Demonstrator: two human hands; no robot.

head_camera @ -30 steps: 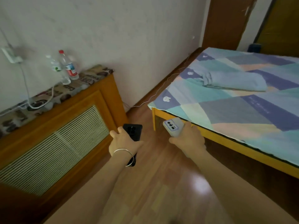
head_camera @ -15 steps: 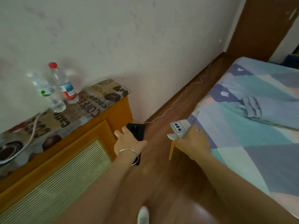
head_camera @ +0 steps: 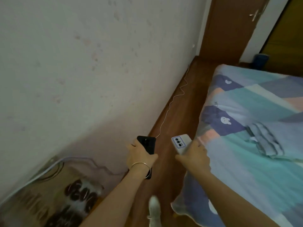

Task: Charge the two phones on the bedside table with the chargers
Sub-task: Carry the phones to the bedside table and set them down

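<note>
Your left hand [head_camera: 140, 157] grips a black phone [head_camera: 147, 143]; your right hand [head_camera: 194, 155] grips a white phone [head_camera: 180, 142], both above the wooden floor [head_camera: 177, 115].

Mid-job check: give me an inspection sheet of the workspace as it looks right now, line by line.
Surface: wooden cabinet top with patterned cloth, blurred, lower left.
Job's things: black phone in left hand; white phone in right hand; no charger plug seen.
Clutter: folded blue-grey cloth on the bed.
Hands: both closed around phones, over the floor between cabinet and bed.
Cables: pale cable across the cabinet top; thin white wire along the floor by the wall.
Surroundings: pale wall, wooden floor, patchwork bed cover, brown door.
</note>
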